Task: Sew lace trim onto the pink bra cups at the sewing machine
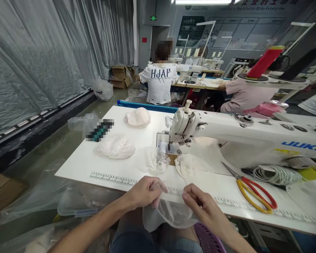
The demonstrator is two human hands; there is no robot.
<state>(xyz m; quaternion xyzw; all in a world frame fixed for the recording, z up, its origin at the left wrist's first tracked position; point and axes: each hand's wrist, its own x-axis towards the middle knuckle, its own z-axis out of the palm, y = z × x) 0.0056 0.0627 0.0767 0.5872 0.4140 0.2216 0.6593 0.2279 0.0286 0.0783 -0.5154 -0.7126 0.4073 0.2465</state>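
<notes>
My left hand (146,191) pinches one side of a piece of sheer white fabric (171,212) at the table's front edge. My right hand (201,202) is closed on the fabric's other side, and the middle sags over my lap. Just beyond my hands lie two pale lace pieces, a left one (155,162) and a right one (188,166), below the needle of a white sewing machine (185,128). Farther left on the tabletop are a heap of white lace pieces (116,147) and a cream cup-shaped stack (138,117).
Scissors with red and yellow handles (255,195) lie at the right, beside a coil of pale cord (275,174). A printed ruler strip (113,178) runs along the front edge. A purple basket (208,240) stands below. People work at machines ahead.
</notes>
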